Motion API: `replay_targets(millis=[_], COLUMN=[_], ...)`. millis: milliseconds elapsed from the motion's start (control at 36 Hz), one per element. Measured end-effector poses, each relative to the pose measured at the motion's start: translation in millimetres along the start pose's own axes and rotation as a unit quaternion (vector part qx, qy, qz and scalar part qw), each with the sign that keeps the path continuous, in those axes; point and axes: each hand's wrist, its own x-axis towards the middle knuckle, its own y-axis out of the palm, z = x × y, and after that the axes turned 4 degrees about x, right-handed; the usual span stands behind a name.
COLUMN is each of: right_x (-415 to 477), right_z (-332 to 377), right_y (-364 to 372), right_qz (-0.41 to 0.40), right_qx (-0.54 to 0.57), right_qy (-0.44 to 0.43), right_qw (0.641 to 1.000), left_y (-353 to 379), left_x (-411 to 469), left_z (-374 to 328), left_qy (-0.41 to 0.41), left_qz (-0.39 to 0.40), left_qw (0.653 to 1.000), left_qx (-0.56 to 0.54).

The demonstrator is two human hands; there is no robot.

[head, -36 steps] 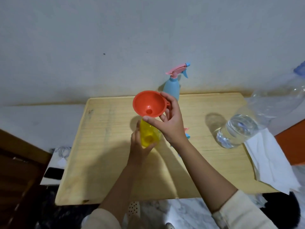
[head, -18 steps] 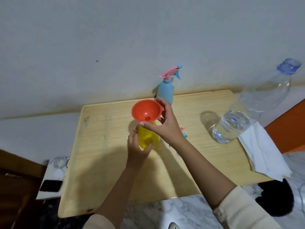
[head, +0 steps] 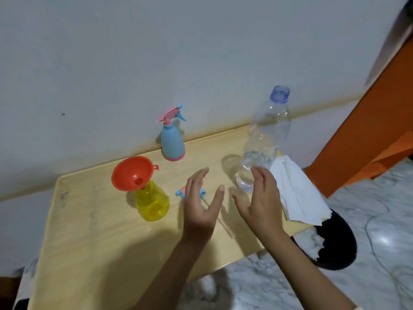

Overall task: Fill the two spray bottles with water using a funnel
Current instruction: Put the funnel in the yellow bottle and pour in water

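- Red plastic funnel: seated in uncapped yellow translucent spray bottle, table's left half; no water poured.
- Blue spray bottle, pink trigger: capped, back edge; untouched.
- Clear plastic water bottle: uncapped, right edge.
- Left hand, right hand: spread, empty, near water bottle.

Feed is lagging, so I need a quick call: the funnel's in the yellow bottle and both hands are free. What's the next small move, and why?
Probably close both hands on the clear water bottle to lift it for pouring. The orange funnel already sits in the yellow spray bottle, and the right hand and left hand are open, empty and near its base. Its cap looks off.
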Motion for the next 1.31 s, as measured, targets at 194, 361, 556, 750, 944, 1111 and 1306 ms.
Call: replay_targets(millis=[194,361,556,750,944,1111,1306], right_x=[31,66,72,74,82,86,71], right_z=[-73,-88,-89,-85,-68,-38,-24], right_y=[-7,2,2,-1,-12,-25,-35], right_qz=[0.04,0.119,0.168,0.158,0.128,0.188,0.293], right_qx=[-0.067,0.064,0.204,0.223,0.239,0.186,0.057], right_qy=[0.08,0.074,0.095,0.042,-0.044,-0.093,-0.121], right_qw=[0.994,0.988,0.96,0.961,0.961,0.96,0.947], left_y=[88,135,135,120,85,52,33], left_x=[76,93,90,85,84,73,46], left_z=[-64,-66,-64,-63,-67,-67,-42], left_qy=[0.027,0.007,-0.018,-0.038,-0.049,-0.089,-0.201], left_qz=[0.088,0.05,0.029,-0.023,-0.11,-0.159,-0.186], left_qw=[0.995,0.995,0.996,0.997,0.991,0.977,0.95], left_qx=[0.029,0.084,0.088,0.059,-0.06,-0.112,-0.152])
